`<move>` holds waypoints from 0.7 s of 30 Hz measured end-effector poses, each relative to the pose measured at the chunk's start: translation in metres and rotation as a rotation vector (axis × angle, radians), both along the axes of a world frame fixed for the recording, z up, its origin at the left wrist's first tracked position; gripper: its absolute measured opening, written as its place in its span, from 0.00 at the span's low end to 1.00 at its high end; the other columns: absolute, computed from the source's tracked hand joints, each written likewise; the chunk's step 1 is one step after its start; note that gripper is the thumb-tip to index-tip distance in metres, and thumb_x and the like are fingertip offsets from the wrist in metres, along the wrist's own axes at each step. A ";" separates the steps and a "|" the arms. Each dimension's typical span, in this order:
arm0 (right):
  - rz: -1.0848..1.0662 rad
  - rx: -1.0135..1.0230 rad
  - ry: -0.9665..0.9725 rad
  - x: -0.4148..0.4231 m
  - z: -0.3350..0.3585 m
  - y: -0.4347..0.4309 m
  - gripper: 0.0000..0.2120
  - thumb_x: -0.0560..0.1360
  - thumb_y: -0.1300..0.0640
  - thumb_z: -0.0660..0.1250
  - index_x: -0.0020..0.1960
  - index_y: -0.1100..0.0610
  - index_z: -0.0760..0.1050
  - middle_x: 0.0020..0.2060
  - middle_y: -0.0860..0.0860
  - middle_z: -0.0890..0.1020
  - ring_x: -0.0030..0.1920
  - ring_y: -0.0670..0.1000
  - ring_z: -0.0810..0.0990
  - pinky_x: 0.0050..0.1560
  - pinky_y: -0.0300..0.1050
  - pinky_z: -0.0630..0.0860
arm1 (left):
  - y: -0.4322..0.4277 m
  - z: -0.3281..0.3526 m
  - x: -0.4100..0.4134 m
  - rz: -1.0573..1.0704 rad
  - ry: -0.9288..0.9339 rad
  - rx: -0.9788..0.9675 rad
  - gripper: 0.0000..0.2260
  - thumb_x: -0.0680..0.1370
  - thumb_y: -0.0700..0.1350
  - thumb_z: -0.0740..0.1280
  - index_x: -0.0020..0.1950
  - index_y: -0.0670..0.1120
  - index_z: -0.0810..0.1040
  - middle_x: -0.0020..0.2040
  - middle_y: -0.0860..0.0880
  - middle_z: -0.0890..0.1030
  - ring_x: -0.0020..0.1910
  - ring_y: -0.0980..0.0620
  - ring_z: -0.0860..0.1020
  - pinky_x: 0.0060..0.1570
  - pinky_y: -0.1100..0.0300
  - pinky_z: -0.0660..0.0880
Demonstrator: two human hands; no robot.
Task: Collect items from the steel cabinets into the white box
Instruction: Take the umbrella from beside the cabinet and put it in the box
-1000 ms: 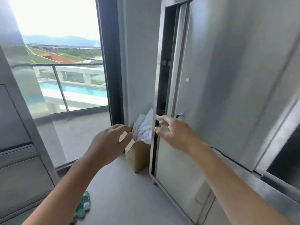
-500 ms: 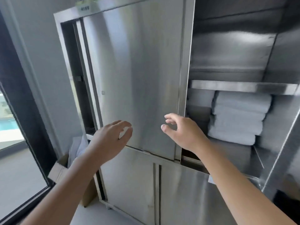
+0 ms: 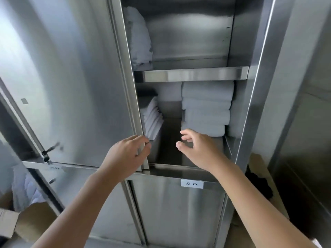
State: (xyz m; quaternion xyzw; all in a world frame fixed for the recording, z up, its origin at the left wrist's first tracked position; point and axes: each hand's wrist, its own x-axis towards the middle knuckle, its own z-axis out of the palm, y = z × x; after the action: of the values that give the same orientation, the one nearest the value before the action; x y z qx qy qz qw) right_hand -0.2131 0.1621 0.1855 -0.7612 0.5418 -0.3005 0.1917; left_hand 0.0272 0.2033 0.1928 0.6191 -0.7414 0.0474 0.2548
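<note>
At the door's edge, the left hand (image 3: 125,154) grips the brushed-steel sliding cabinet door (image 3: 80,86), fingers hooked round its rim. Just right of that grip, the right hand (image 3: 198,149) holds nothing, its fingers loosely curled, just short of the stack of thick folded white towels (image 3: 206,108) on the lower shelf.

Judgement: the step is taking towels. Hold the door clear and lift from the stack's top; tugging the bottom towel alone would likely topple the rest.

Counts:
- Thick towels: 4.
- Thin folded white cloths (image 3: 152,120) above the left grip: at least 5, partly hidden.
- Loose white linen pile (image 3: 138,36) on the upper shelf: 1.
- White box: none identifiable.
</note>
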 end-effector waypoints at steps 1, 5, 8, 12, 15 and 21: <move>-0.018 0.005 0.003 -0.008 -0.003 -0.001 0.24 0.77 0.38 0.63 0.71 0.45 0.71 0.65 0.42 0.80 0.65 0.47 0.78 0.65 0.53 0.75 | -0.005 -0.003 -0.008 -0.014 0.005 0.006 0.12 0.81 0.55 0.59 0.59 0.55 0.79 0.54 0.59 0.81 0.50 0.53 0.80 0.45 0.57 0.73; -0.108 0.004 0.010 -0.036 -0.006 -0.007 0.23 0.79 0.38 0.62 0.71 0.44 0.71 0.65 0.40 0.79 0.66 0.47 0.77 0.65 0.53 0.74 | -0.017 -0.013 -0.035 -0.079 0.007 0.033 0.14 0.81 0.56 0.58 0.62 0.56 0.78 0.55 0.61 0.80 0.49 0.57 0.79 0.44 0.63 0.68; -0.128 -0.002 -0.005 -0.045 -0.006 -0.007 0.23 0.79 0.39 0.62 0.72 0.45 0.70 0.66 0.41 0.79 0.66 0.47 0.77 0.65 0.52 0.74 | -0.022 -0.016 -0.044 -0.096 0.016 0.049 0.15 0.80 0.57 0.57 0.60 0.56 0.78 0.54 0.60 0.81 0.48 0.57 0.79 0.44 0.63 0.69; -0.154 0.003 -0.045 -0.049 -0.011 0.003 0.23 0.79 0.39 0.62 0.72 0.46 0.71 0.65 0.41 0.79 0.66 0.46 0.77 0.64 0.50 0.74 | -0.019 -0.015 -0.051 -0.136 0.019 0.051 0.14 0.79 0.56 0.57 0.57 0.56 0.79 0.50 0.60 0.81 0.37 0.64 0.74 0.38 0.70 0.66; -0.207 0.018 -0.019 -0.055 -0.018 0.017 0.24 0.80 0.39 0.61 0.72 0.46 0.70 0.66 0.42 0.79 0.66 0.47 0.77 0.63 0.49 0.75 | -0.015 -0.017 -0.054 -0.163 0.037 0.054 0.13 0.80 0.57 0.57 0.56 0.57 0.79 0.50 0.62 0.81 0.38 0.66 0.73 0.39 0.68 0.68; -0.354 0.063 0.006 -0.068 -0.021 0.052 0.25 0.79 0.38 0.62 0.73 0.46 0.70 0.65 0.42 0.80 0.65 0.47 0.78 0.64 0.50 0.75 | -0.009 -0.033 -0.058 -0.244 0.058 0.073 0.10 0.80 0.55 0.60 0.55 0.56 0.80 0.49 0.60 0.81 0.44 0.59 0.78 0.43 0.59 0.73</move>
State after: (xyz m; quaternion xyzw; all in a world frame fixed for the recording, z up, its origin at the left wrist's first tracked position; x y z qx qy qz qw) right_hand -0.2816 0.2146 0.1648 -0.6482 0.6773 -0.3101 0.1580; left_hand -0.0304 0.1941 0.1598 0.5344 -0.8046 -0.0291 0.2573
